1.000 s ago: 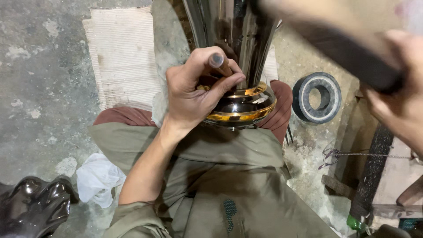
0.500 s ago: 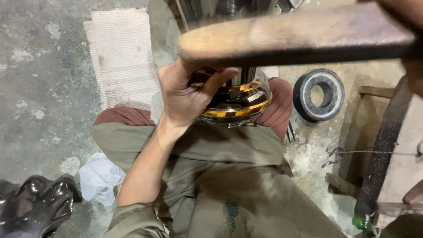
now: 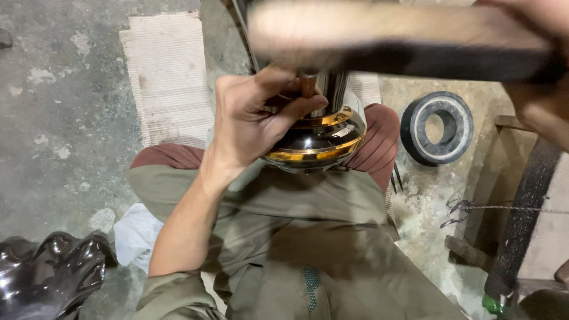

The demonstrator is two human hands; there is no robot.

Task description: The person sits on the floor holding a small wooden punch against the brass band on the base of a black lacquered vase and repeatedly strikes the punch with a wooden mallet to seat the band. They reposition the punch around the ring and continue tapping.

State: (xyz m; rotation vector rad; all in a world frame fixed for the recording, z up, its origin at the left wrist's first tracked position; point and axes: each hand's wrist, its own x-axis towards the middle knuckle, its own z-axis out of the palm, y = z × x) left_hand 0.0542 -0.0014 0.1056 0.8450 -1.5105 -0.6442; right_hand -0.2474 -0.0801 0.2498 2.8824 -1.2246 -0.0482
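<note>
A shiny black and chrome vessel [image 3: 323, 139] with gold bands rests between my knees, its tall polished neck rising toward the camera. My left hand [image 3: 252, 121] wraps the top of the bulb and pinches a short brown punch-like rod [image 3: 307, 86] against the neck. My right hand [image 3: 536, 71] at the upper right grips a wooden mallet [image 3: 385, 38], blurred, with its pale head over the rod and the left-hand fingers. The rod's tip is hidden.
A black ring with a pale inner band [image 3: 437, 127] lies on the concrete floor at right. A ribbed beige mat [image 3: 169, 77] lies ahead. A glossy black moulded piece [image 3: 50, 278] and white cloth [image 3: 136, 234] sit at lower left. A wooden frame [image 3: 524, 225] stands at right.
The mallet has swung from the upper right across and down over the rod. My left hand has kept its hold on the rod and vessel.
</note>
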